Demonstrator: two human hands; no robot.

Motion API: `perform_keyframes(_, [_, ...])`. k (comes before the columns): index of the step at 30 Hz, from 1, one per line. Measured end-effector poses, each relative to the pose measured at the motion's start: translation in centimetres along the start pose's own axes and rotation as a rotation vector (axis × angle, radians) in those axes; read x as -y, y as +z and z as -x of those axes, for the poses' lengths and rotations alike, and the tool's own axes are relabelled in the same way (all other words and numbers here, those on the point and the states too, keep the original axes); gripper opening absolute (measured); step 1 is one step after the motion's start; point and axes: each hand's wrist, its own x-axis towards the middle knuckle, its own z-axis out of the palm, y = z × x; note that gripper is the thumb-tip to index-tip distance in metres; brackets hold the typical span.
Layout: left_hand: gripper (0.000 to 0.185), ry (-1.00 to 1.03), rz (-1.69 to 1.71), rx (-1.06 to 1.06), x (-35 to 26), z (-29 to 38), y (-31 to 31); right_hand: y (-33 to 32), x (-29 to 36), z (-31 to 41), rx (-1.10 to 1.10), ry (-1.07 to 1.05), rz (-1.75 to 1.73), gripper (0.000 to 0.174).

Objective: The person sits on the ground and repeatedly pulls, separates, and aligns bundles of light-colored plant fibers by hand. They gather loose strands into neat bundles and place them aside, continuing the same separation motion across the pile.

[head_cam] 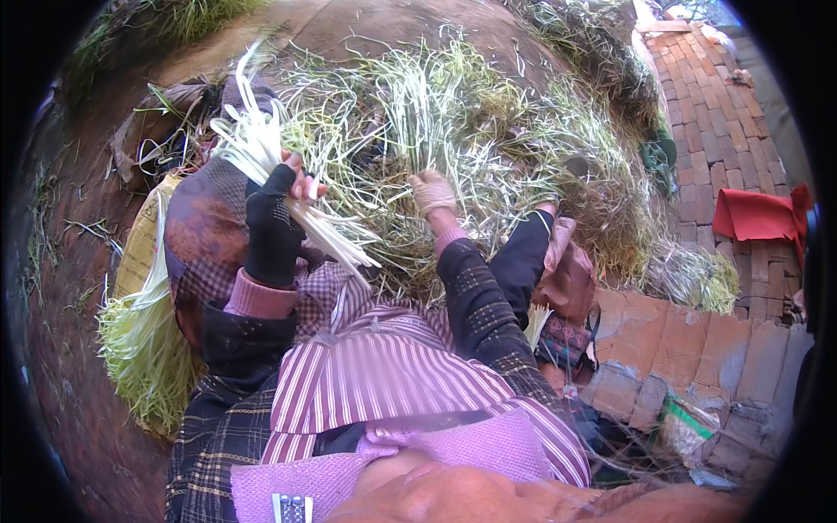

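My left hand (284,196), in a black fingerless glove, grips a bundle of pale, blanched-looking vegetable stalks (333,232). The bundle slants across the hand, with white strands fanning out above it and more stalks pointing down to the right. A thin tan glove covers my right hand (433,193), which is closed around the lower part of an upright tuft of thin pale-green stalks (418,118). That tuft rises from a wide heap of tangled stalks and dry strands (366,163) before me. My right fingertips are hidden.
Left of my checked-cloth-covered knee, a pale-green bunch (150,353) lies by a yellow sack (134,255). A dark-clothed limb (523,261) and a brownish-pink bag (569,281) are at right. Beyond are cardboard (667,353), red cloth (752,214) and brick paving (719,131).
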Motion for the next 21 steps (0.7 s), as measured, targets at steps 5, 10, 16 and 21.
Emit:
perform_keyframes(5, [0.013,-0.036,-0.007,-0.011,0.4,0.0,0.3,5.0,-2.0,-2.2,0.103,0.131,0.179,0.035])
perform_keyframes(10, [0.014,-0.116,0.031,0.042,0.2,0.1,0.1,0.1,-4.9,1.1,0.110,0.071,-0.384,0.028])
perform_keyframes(16, [0.015,-0.159,0.028,0.075,0.6,0.2,-0.1,-9.2,-1.7,12.2,0.277,-0.214,-0.970,0.018])
perform_keyframes(21, [0.017,-0.247,0.002,0.029,1.9,0.3,0.0,-13.8,2.4,16.2,0.072,-0.434,-1.047,0.017])
